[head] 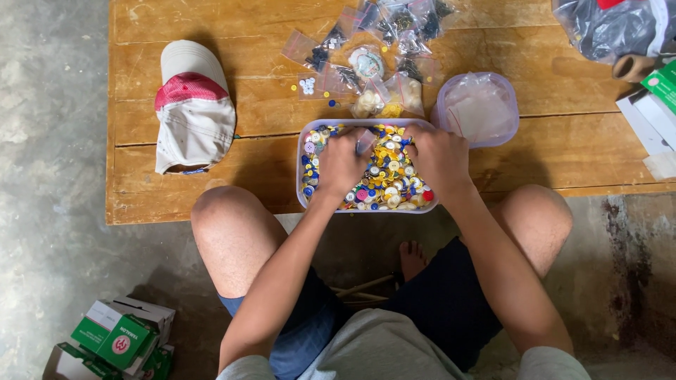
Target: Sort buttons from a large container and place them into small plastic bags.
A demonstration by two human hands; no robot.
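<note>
Free room & obstacles. Both hands, left [343,160] & right [438,156], sit inside the button tub [307,200] at the bench [176,14] front edge. Behind the tub: small clear bags [366,67] crowd the way back. Right of tub, touching it: round lidded container [479,107]. Far right: boxes [651,116] & dark plastic bag [609,28] block. Left: cap [193,105]; open bench strip betw. cap & tub, also along far-left back
</note>
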